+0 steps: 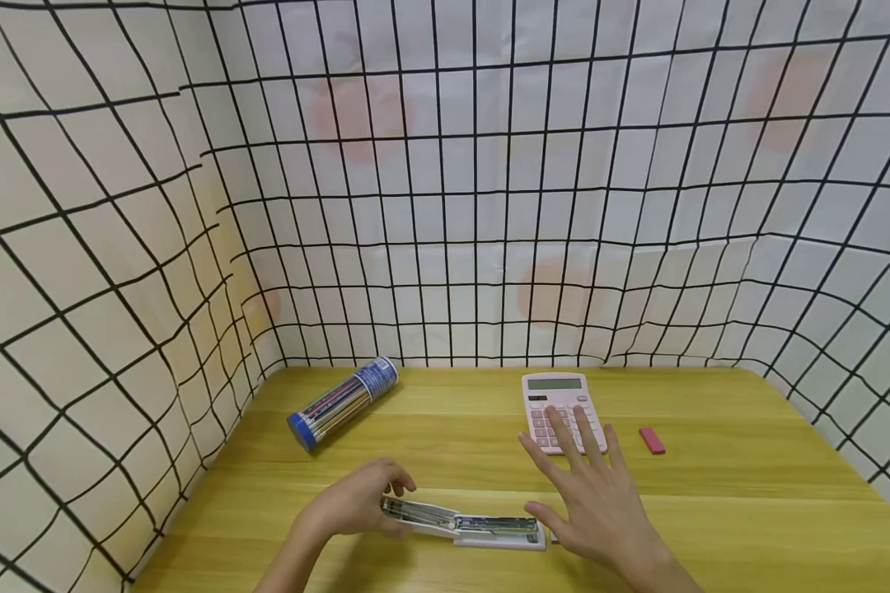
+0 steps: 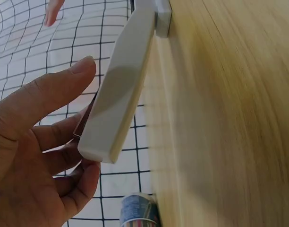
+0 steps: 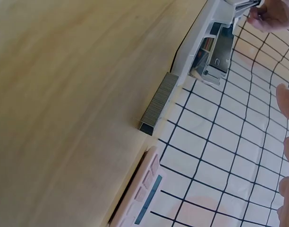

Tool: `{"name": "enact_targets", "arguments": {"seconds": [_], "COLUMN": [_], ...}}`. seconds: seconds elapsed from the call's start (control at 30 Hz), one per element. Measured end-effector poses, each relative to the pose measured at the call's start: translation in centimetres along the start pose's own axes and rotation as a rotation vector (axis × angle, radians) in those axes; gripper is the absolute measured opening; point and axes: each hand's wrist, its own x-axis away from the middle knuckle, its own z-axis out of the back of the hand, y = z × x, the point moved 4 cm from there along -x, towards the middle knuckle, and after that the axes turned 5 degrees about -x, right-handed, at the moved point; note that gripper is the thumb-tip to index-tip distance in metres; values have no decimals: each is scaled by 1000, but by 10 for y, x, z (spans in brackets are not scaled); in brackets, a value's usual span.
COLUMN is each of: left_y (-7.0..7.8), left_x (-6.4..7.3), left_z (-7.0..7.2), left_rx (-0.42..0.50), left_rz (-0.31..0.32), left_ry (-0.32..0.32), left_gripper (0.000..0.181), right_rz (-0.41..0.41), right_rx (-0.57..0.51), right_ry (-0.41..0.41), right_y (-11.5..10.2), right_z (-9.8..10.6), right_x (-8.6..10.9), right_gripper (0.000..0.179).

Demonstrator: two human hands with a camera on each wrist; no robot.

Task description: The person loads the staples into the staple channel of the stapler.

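A white stapler (image 1: 498,531) lies spread wide at its hinge, its metal inside facing up. My left hand (image 1: 367,498) has its fingers curled around the stapler's left arm; in the left wrist view that arm (image 2: 117,90) slants up off the wood, and the thumb lies along one side. Fingers spread, my right hand (image 1: 597,494) hovers above the table by the stapler's right end and holds nothing. A strip of staples (image 3: 158,101) rests on the wood at that end, mostly hidden by the right hand in the head view.
Beyond the right hand lies a pink calculator (image 1: 555,399), partly covered by its fingers. To its right is a small red eraser-like block (image 1: 652,440). A clear tube of pencils (image 1: 344,401) with a blue end lies at the back left. Grid-patterned cloth walls (image 1: 445,206) surround the table.
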Motion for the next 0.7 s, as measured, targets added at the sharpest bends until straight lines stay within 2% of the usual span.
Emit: {"name": "enact_targets", "arguments": {"seconds": [0.33, 0.7], "left_y": [-8, -11], "left_x": [-1, -2], "left_z": [-1, -3], "left_rx": [36, 22], "left_rz": [60, 66], "left_ry": [-12, -18], "left_gripper": [43, 37], "right_rz": [-1, 3], "right_rx": [-7, 4], "right_ry": [18, 7], "right_y": [-1, -1], "right_z": [2, 4], "right_x": [0, -1], "right_gripper": [72, 72]}}
